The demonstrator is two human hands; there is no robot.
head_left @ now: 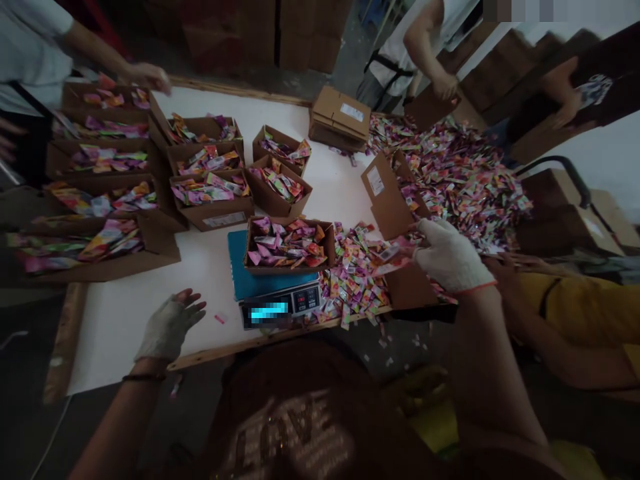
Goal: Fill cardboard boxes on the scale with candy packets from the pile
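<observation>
My left hand (170,327) in its white knit glove rests at the near edge of the white table (125,320), fingers spread and holding nothing. A tiny pink wrapper (220,319) lies just beside it. My right hand (450,257), also in a white glove, pinches a few bright pink and red candy packets (393,257) between thumb and fingers, above a small heap of loose packets (355,277). Between my hands sits a blue weighing scale (277,297) with a brown cardboard box full of colourful packets (287,243) on top of it. Farther back stand many more filled brown boxes (210,180) in rows on the left. On the right, a big pile of packets (460,177) covers the table. At the far edge lies a closed flat carton (340,117), and other people's hands reach in there.
</observation>
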